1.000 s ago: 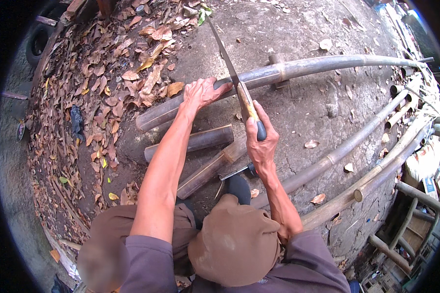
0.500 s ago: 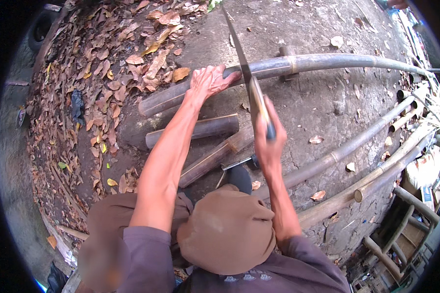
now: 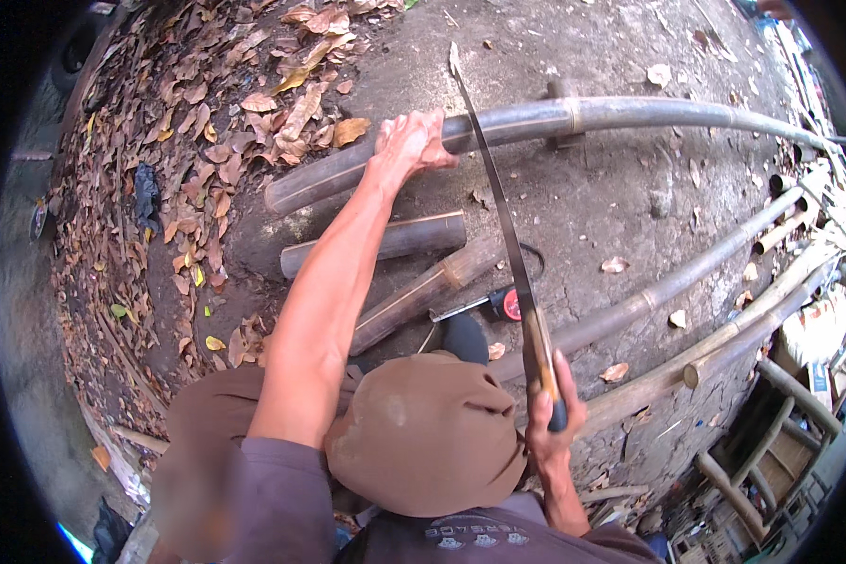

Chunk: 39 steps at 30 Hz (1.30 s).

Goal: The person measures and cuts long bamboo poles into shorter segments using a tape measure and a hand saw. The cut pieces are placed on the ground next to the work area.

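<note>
A long dark bamboo pole (image 3: 526,122) lies crosswise in front of me. My left hand (image 3: 411,146) is closed around it, left of the saw. My right hand (image 3: 556,404) grips the handle of a hand saw (image 3: 508,221), low and close to my knee. The saw's thin blade crosses the pole just right of my left hand, its tip beyond the far side. From this view I cannot tell how deep the teeth sit. Nearer to me lie two short bamboo pieces, one darker (image 3: 423,235) and one slanted (image 3: 399,305).
A short block (image 3: 562,139) is under the pole. Beside my foot lies a black and red tool with a metal rod (image 3: 504,304). More bamboo poles (image 3: 649,301) stretch to the right. Dry leaves (image 3: 197,122) cover the left ground; a bamboo frame (image 3: 771,451) stands lower right.
My right hand has drawn the saw back toward my body, so more blade shows on the near side of the pole. My left hand keeps its place on the pole.
</note>
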Available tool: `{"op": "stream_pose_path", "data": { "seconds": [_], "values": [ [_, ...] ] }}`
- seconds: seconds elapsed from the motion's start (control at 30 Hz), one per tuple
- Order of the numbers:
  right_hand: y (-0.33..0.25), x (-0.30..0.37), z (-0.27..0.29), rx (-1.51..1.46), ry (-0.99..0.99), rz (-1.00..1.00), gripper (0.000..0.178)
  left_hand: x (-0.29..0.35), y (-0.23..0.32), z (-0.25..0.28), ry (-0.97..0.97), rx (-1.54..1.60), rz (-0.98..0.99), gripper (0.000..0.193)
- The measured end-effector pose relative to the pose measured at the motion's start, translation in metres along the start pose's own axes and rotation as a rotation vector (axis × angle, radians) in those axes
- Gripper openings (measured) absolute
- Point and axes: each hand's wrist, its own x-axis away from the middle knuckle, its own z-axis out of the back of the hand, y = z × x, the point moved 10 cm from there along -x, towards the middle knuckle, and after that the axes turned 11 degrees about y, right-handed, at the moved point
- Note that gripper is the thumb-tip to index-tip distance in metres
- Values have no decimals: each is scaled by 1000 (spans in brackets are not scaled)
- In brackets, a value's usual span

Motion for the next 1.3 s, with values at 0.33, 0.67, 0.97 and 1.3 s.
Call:
{"op": "stream_pose_path", "data": {
  "seconds": [0.33, 0.67, 0.97, 1.3],
  "values": [
    [0, -77, -51, 149, 90, 244, 48, -5, 16, -4, 82, 60, -54, 58],
    [-15, -194, -96, -65, 68, -123, 42, -15, 40, -1, 40, 107, -46, 53],
    [6, -36, -2, 123, 43, 26, 50, -6, 18, -5, 58, 29, -18, 62],
    [26, -22, -11, 8, -82, -116, 47, -6, 9, -5, 32, 27, -44, 65]
  ]
}}
